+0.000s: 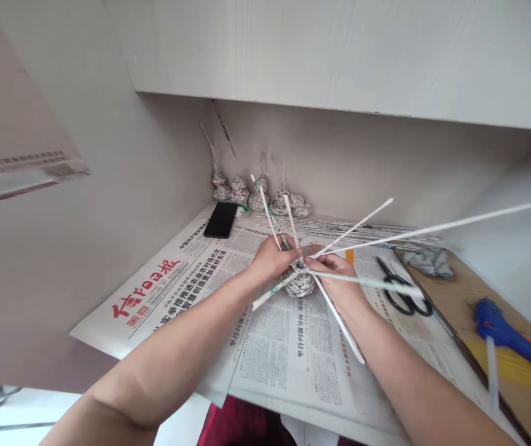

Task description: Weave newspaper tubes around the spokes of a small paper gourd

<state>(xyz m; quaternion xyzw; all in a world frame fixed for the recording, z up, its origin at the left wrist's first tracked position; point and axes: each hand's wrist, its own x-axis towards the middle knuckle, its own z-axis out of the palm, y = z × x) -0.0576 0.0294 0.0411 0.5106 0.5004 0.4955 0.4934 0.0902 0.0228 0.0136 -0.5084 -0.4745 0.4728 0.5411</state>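
Observation:
Between my two hands sits a small round ball woven from rolled newspaper, resting on or just above the newspaper sheet. Several white paper sticks fan out from its top in all directions, some with green marks. My left hand is closed at the upper left of the ball, thumb and fingers pinching near the base of the sticks. From the other side my right hand pinches at the same hub, beside a long paper stick that runs off to the right.
Several woven newspaper gourds stand along the back wall near a black phone. Thin paper rolls lie behind my hands. To the right are black scissors, a crumpled grey cloth and a blue glue gun on cardboard. A shelf panel overhangs the back.

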